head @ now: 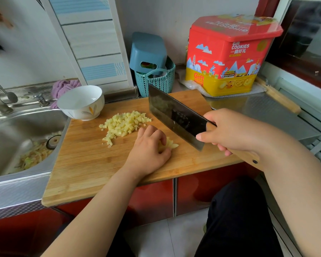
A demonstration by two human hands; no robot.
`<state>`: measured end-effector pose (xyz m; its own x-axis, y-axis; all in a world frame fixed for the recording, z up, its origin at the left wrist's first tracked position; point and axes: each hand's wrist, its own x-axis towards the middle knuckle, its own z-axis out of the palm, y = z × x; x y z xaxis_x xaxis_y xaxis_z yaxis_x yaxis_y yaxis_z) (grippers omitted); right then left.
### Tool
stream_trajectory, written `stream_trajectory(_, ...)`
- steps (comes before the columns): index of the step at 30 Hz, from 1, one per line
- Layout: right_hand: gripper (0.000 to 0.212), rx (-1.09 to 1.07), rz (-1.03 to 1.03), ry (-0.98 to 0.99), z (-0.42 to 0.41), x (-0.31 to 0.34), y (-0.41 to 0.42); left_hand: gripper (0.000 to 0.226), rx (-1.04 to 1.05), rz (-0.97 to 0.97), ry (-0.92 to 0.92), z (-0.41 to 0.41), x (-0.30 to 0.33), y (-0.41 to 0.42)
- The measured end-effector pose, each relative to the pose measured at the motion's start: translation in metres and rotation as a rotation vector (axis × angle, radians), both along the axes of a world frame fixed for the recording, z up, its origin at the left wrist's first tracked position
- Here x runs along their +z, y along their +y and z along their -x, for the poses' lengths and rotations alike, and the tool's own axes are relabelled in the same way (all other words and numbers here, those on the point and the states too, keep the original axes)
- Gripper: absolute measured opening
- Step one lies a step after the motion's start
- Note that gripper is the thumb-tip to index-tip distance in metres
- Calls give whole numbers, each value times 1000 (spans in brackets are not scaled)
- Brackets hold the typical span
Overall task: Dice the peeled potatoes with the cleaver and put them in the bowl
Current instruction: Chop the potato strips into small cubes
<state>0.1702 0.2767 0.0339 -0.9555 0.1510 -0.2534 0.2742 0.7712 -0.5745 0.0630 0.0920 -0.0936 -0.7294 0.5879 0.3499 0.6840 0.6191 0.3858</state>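
Observation:
A heap of pale yellow diced potato (124, 124) lies on the wooden cutting board (85, 164). My left hand (150, 151) curls over a small bunch of cut potato pieces (170, 144) on the board and holds them together. My right hand (230, 132) grips the wooden handle of the dark cleaver (174, 115), whose blade is lifted above the board just right of the left hand. A white bowl (82, 102) with a leaf pattern stands at the board's far left corner, and nothing shows inside it.
A steel sink (13, 145) with vegetable peelings lies left of the board. Behind the board stand a teal basket (159, 80) under a blue box and a red and yellow cookie tin (228, 54). A purple cloth (63, 88) lies behind the bowl.

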Motion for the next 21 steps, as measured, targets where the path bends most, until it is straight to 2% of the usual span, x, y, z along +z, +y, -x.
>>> stream_trajectory(1,29,1,-14,0,0,1,0,24,1,6,1,1,0,0)
stream_trajectory(3,6,34,-55,6,-2,2,-4,24,-5,6,9,3,-1,0)
stream_trajectory(4,13,51,-76,3,-3,2,-6,24,-8,9,14,3,-1,0)
stream_trajectory(6,2,61,-99,-13,-3,1,-9,24,-9,18,13,3,0,1)
stream_trajectory(11,20,58,-145,-5,-4,1,-16,29,41,46,-1,1,3,8)
stream_trajectory(15,25,52,-164,4,-4,5,-15,26,98,52,30,-2,3,14)
stream_trajectory(21,26,64,-142,-10,-2,4,-17,26,56,-11,31,-1,-2,4)
